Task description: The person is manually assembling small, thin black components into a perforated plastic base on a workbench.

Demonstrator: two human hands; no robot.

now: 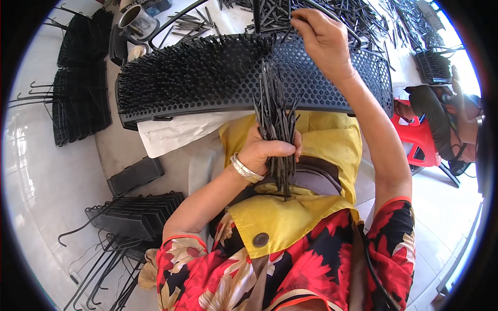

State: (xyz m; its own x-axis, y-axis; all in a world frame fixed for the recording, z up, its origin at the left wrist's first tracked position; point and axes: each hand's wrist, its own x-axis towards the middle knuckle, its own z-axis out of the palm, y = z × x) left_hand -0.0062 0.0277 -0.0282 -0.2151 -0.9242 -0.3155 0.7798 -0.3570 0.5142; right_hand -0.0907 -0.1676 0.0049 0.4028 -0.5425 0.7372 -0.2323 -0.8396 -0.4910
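My left hand [272, 150] is closed round an upright bundle of thin black strips [275, 111], held in front of my yellow apron [290, 225]. Above and to the right, my right hand [327, 46] pinches what looks like one slender black strip between thumb and fingers, over the far side of a black perforated rack [311, 83]. Short dark strips stand packed in the rack's holes [192, 72] across its left half. Bare holes show on the right half, partly behind my right hand and forearm. The bundle's top overlaps the rack's near edge.
Loose black strips [342, 15] lie heaped on the table beyond the rack. A metal mug [138, 23] stands at the far left. More filled racks [80, 103] and stacked racks [132, 217] with hooked rods are on the left. Another person sits near a red stool [415, 137] at right.
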